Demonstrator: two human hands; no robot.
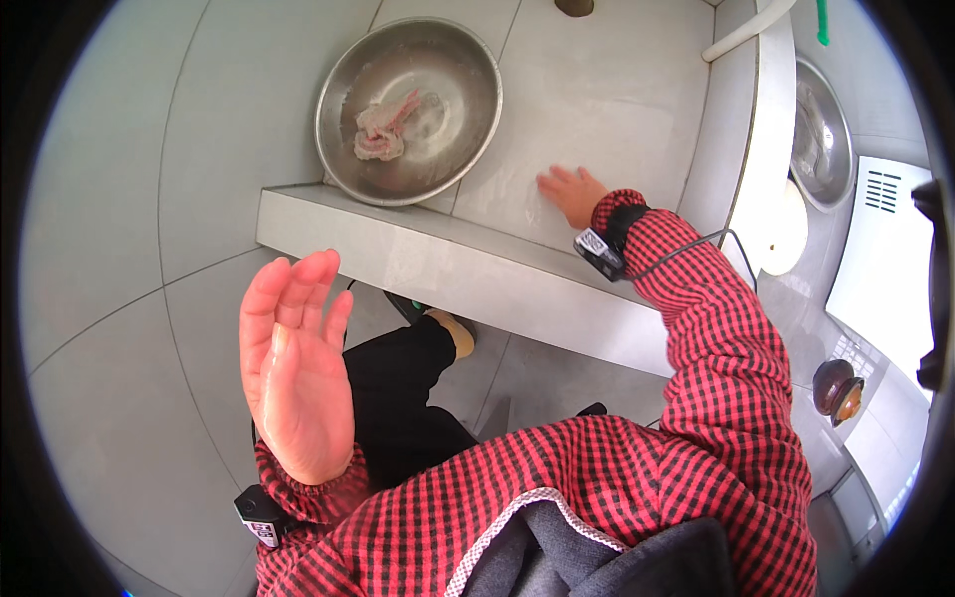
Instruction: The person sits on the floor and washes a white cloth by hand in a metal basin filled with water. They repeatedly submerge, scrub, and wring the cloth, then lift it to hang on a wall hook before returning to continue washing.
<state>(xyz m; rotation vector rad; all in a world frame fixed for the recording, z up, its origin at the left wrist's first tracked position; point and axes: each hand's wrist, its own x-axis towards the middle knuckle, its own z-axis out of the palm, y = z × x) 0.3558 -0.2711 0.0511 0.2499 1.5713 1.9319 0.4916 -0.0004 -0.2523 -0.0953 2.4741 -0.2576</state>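
My left hand [303, 383] is raised in front of the tiled ledge, palm showing and fingers stretched out, with nothing in it. Lower down, over the tiled floor of a low-walled trough [607, 109], my right hand [573, 196] has its fingers apart and is slightly blurred. It holds nothing, and I cannot tell whether it touches the tiles. To its left, a round metal basin [470, 109] rests in the trough against the front wall. A pale pink, wet lump that looks like raw meat [383, 131] lies inside, left of the basin's middle.
A white tiled wall [448, 261] fronts the trough. A drain hole [574, 5] sits at the far end, near a white pipe [751, 30]. Right of the trough are a second metal basin [824, 139], a round white object [786, 234] and a dark brown pot [834, 386].
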